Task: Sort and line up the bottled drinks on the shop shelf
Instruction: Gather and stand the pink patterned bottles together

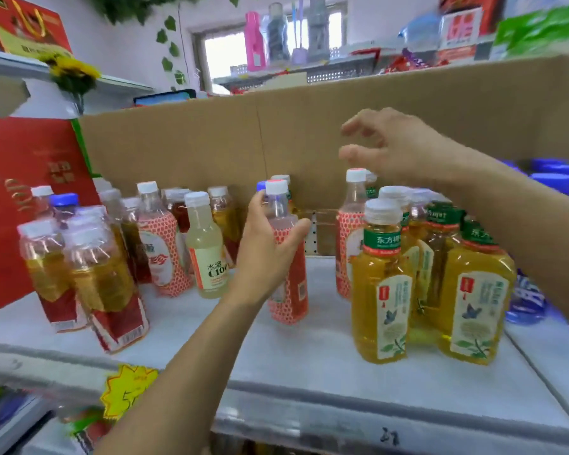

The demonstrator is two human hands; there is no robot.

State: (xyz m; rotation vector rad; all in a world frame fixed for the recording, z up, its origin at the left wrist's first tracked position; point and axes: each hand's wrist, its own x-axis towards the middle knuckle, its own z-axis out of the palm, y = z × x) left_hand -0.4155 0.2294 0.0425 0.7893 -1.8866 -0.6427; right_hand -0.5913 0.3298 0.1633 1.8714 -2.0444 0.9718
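My left hand (pixel 267 254) grips a white-capped bottle with a red-and-white patterned label (pixel 291 290) in the middle of the white shelf (pixel 309 362). My right hand (pixel 391 146) hovers open, fingers spread, just above a matching patterned bottle (pixel 350 231) at the back right. In front of that one stand several amber tea bottles with green-banded labels (pixel 383 284). On the left stand amber bottles with red labels (pixel 105 284), another patterned bottle (pixel 160 244) and a pale C100 bottle (pixel 206 251).
A brown cardboard sheet (pixel 211 142) lines the back of the shelf. A red gift box (pixel 20 198) stands at the far left. Blue-capped bottles (pixel 552 178) sit at the far right. A yellow price tag (pixel 125 389) hangs on the shelf's front edge.
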